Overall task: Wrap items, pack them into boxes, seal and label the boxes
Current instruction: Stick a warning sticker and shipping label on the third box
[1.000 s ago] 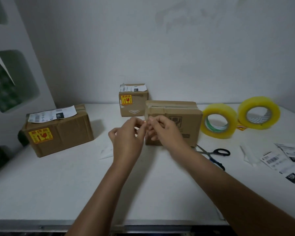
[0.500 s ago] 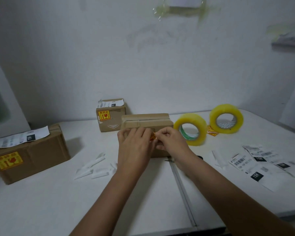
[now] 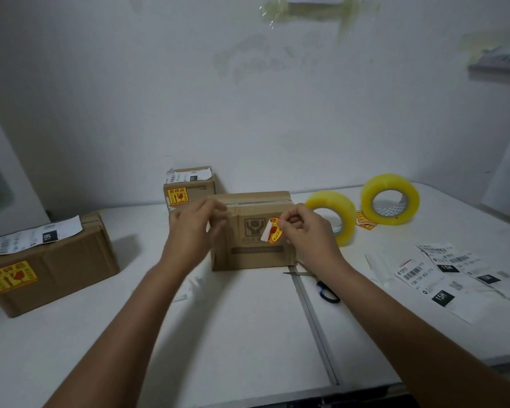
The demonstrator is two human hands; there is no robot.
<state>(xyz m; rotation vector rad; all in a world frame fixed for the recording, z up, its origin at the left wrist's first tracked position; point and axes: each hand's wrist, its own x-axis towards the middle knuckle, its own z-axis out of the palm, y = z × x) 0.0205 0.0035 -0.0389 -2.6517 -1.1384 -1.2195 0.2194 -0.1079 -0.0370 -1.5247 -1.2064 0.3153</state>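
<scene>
Since 0.5 s ago the hands have drawn apart: they were bunched together over the sticker in front of the box, now the left has gone off to the left side and the right keeps the sticker alone.

Right hand [image 3: 305,231]: thumb & forefinger pinch the small yellow-and-red fragile sticker [image 3: 275,234], other fingers curled. Sticker is curled, its white backing partly peeled at the lower left, held just in front of the front face of the middle brown cardboard box [image 3: 252,254], beside the printed handling symbol; can't tell if it touches the card yet.

Left hand [image 3: 193,228]: blurred, fingers loosely bent & spread, at the box's left top corner; can't tell if it's pinching anything or touching the box.

Out from the hands:
- Beyond the left hand, a small brown cardboard box w/ yellow sticker & white label [image 3: 190,185], near the wall.
- Far left of the left hand, a large brown cardboard box w/ white shipping label on top & yellow sticker in front [image 3: 50,260].
- Below the left wrist, white paper backing strips [image 3: 193,285] on the white table [image 3: 233,334].
- Just right of the right hand, a yellow tape roll on edge [image 3: 331,216]; further right a second yellow tape roll [image 3: 390,203], w/ spare yellow stickers [image 3: 365,223] lying between them.
- Under the right forearm, blue-handled scissors [image 3: 321,285].
- Right of that forearm, white printed shipping labels [image 3: 442,275] spread flat.
</scene>
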